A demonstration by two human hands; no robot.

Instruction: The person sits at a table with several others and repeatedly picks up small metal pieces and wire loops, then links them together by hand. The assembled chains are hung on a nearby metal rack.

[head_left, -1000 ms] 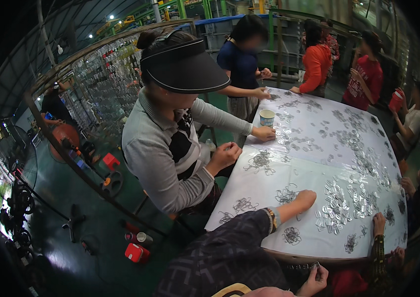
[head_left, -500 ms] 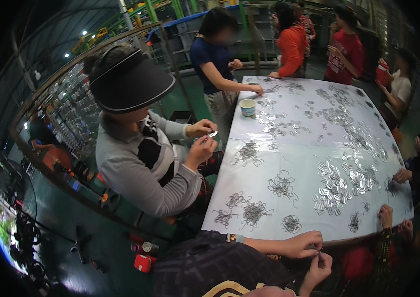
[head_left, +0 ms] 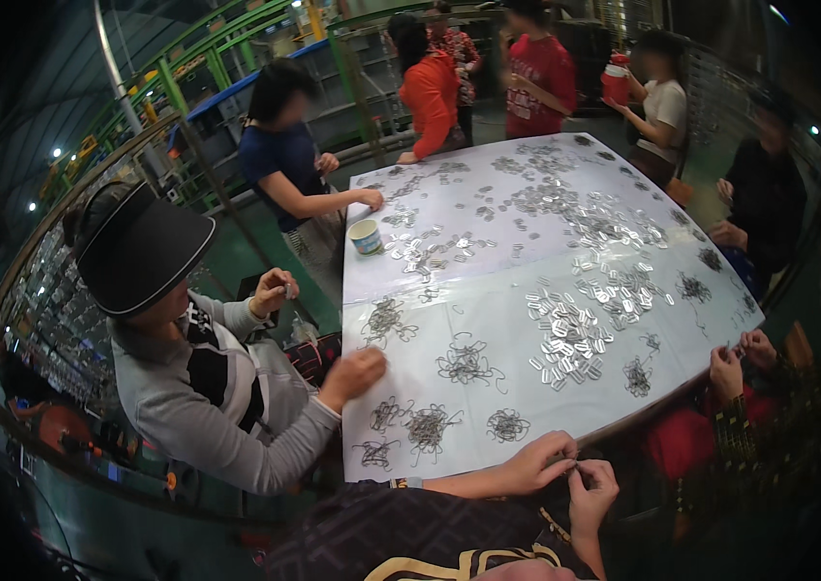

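Fingertips of the left hand (head_left: 541,461) and right hand (head_left: 592,492) meet, pinching a small dark piece (head_left: 574,464), too tiny to identify, by the table's (head_left: 488,399) near edge. Beyond lie tangled wire hooks (head_left: 507,425), then flat metal loops (head_left: 568,339). A loosened pinch could drop the piece past the edge.

Tabletop (head_left: 517,407) white, faintly lilac over its far half; flat links (head_left: 565,339) bright silver, wire hooks (head_left: 429,427) dark grey. Garment (head_left: 401,533) at the lower edge near-black with a tonal geometric pattern and yellow banding; seated co-worker's visor (head_left: 144,252) black with pale piping, jacket (head_left: 173,412) grey. Farther off: cup (head_left: 366,239) cream and blue, co-workers' tops (head_left: 430,102) navy, orange, red and off-white.
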